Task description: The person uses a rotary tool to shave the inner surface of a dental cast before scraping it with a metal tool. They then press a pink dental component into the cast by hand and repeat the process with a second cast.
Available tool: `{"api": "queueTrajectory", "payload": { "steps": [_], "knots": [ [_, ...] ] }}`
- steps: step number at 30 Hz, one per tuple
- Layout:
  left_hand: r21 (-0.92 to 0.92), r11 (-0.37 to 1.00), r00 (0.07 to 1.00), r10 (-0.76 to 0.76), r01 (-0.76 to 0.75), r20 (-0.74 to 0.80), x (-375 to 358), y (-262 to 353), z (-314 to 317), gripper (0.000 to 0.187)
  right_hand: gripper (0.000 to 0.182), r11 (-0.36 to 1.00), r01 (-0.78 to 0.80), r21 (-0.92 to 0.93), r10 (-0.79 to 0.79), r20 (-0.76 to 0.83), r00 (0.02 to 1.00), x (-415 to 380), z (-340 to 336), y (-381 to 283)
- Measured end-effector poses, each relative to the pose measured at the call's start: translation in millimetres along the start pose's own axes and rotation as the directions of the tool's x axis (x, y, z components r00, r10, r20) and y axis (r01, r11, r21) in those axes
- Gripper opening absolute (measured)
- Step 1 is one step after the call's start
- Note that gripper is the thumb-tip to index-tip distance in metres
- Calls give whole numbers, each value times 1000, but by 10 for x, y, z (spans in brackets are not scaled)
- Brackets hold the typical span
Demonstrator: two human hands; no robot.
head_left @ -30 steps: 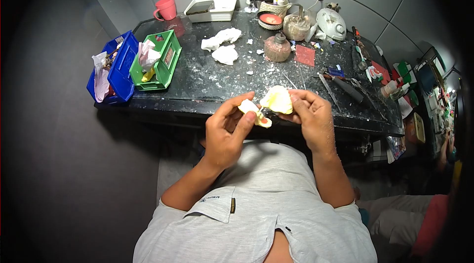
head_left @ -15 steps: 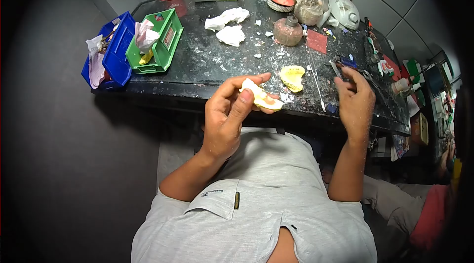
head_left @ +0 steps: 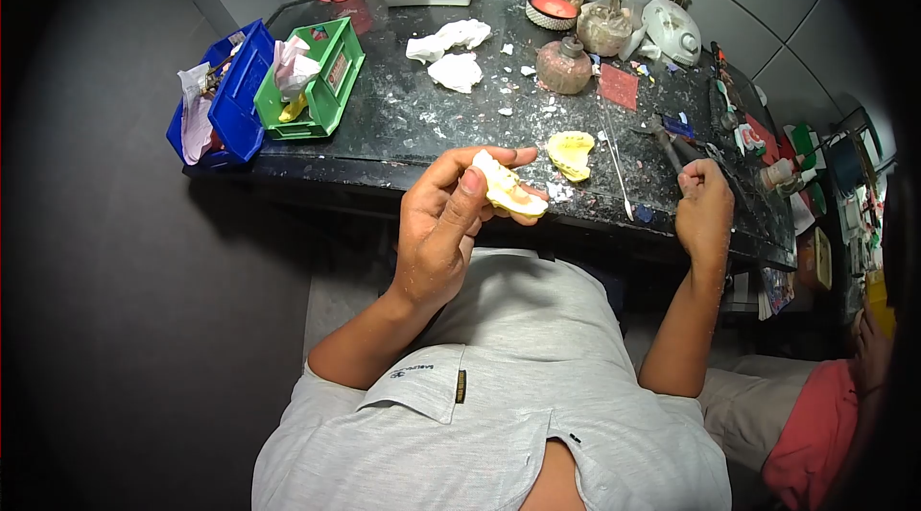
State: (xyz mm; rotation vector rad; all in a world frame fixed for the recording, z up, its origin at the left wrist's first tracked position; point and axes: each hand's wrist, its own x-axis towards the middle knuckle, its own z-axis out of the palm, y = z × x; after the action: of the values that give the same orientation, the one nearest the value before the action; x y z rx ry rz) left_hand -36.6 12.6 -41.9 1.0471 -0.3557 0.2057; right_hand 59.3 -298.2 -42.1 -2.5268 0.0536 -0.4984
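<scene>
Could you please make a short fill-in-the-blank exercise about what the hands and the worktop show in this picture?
1. The left hand holds a pale yellow cast above the near edge of the ____ worktop.
2. A second yellow cast lies on the worktop, held by ____ hand.
3. The right hand closes its grip on a dark ____.
4. Beside the blue bin stands a ____ bin.

Missing words: black; neither; tool; green

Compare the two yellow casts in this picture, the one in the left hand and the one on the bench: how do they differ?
The held cast is gripped in the left hand above the bench edge; the bench cast lies untouched on the black benchtop. The held cast shows an orange patch; the bench cast looks plain yellow. Both are pale yellow and similar in size.
</scene>
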Motion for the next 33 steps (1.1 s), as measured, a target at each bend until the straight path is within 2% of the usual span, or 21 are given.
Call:
{"api": "queueTrajectory", "payload": {
  "steps": [1, 2, 3, 4, 6, 7, 8, 9, 10, 12, 14, 15, 16, 19, 21, 22, 23, 24, 26, 31, 33],
  "knots": [
    [-20, 1000, 1000, -5, 6, 16, 6, -18, -26, 48, 8, 1000, 1, 1, -1, 0, 1000, 25, 6, 45],
    [-40, 999, 999, -11, 13, 32, 7, -27, -39, 48, 10, 967, 40, 252, -32, -38, 999, 56, 17, 96],
    [-39, 999, 999, -12, 14, 32, 5, -31, -32, 48, 13, 870, 84, 486, -51, -82, 995, 69, 25, 128],
    [8, 1000, 999, 21, -21, 25, 5, -36, -14, 46, 13, 870, 83, 487, -49, -82, 995, 61, -9, 85],
    [57, 997, 998, 53, -54, 24, 5, -66, 15, 44, 21, 573, -54, 818, -22, 82, 996, 33, -125, -27],
    [52, 992, 993, 115, -117, 35, 0, -98, 17, 40, 25, 485, -60, 872, -19, 79, 997, -5, -150, -142],
    [48, 983, 983, 177, -179, 47, -6, -116, 22, 37, 25, 483, -59, 874, -16, 77, 997, -42, -151, -188],
    [-34, 986, 986, 162, -161, 41, -16, -118, 35, 32, 25, 414, -61, 908, -60, 94, 994, -83, -152, -217],
    [-32, 987, 986, 161, -160, 46, -28, -128, 34, 32, 24, 342, -64, 937, -105, 106, 989, -128, -147, -258],
    [137, 965, 974, 220, -224, 47, -46, -155, 25, 25, 22, 309, 4, 951, -204, 62, 977, -248, -129, -414],
    [164, 959, 973, 223, -229, 53, -64, -147, 28, 25, 20, 352, 63, 934, -247, 28, 969, -400, -122, -609],
    [211, 951, 973, 213, -226, 83, -84, -146, 2, 26, 18, 333, 106, 937, -317, 5, 948, -450, -137, -693],
    [258, 940, 973, 202, -224, 112, -100, -144, -12, 26, 16, 298, 66, 952, -308, 30, 951, -547, -177, -828],
    [264, 941, 974, 179, -211, 140, -108, -118, -7, 31, 8, 341, 173, 924, -377, -34, 926, -712, -188, -1004],
    [278, 937, 971, 166, -209, 172, -108, -117, -3, 34, 14, 313, 233, 921, -445, -75, 892, -795, -124, -1046],
    [315, 923, 968, 169, -222, 185, -105, -119, 3, 41, 17, 319, 276, 907, -480, -96, 872, -819, -106, -1058],
    [351, 906, 965, 173, -235, 198, -104, -119, 8, 50, 23, 403, 392, 827, -558, -117, 821, -810, -119, -1033],
    [350, 907, 965, 174, -235, 198, -104, -107, 15, 50, 24, 414, 420, 807, -550, -146, 822, -830, -68, -1046],
    [376, 919, 979, 41, -115, 200, -113, -44, 47, 74, 23, 447, 464, 764, -585, -142, 798, -825, -69, -1054],
    [461, 862, 953, 76, -211, 294, -74, 8, 37, 70, 24, 451, 432, 781, -598, -95, 796, -807, -86, -1049],
    [500, 842, 959, 64, -201, 277, -87, 63, 25, 59, 24, 438, 393, 809, -579, -81, 811, -798, -106, -1031]
  ]
}}
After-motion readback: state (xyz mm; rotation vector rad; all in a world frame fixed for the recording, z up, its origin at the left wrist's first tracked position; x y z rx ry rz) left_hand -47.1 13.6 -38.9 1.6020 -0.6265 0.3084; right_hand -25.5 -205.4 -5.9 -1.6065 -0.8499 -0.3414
